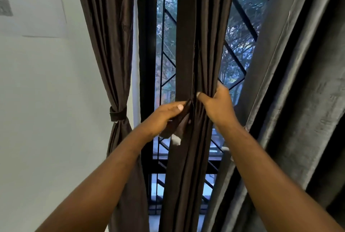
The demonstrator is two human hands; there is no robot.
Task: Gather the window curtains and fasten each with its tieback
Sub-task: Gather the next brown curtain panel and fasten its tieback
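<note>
My right hand [217, 105] squeezes the dark brown middle curtain [196, 45] into a bunch. My left hand [164, 115] pinches a loose brown cloth tieback strip [182, 119] beside it. Farther left, another brown curtain [110, 45] is tied with its band [118, 113] by the white wall [46, 101].

Brown curtain [194, 48] faintly glossy cloth, grey drape [302, 75] velvety

Single head cam, no 2nd view to overlap. I see it facing fwd, tilted slightly up at the window grille [169, 60], close in; wall [46, 91] left of grille, forearms entering from below.
</note>
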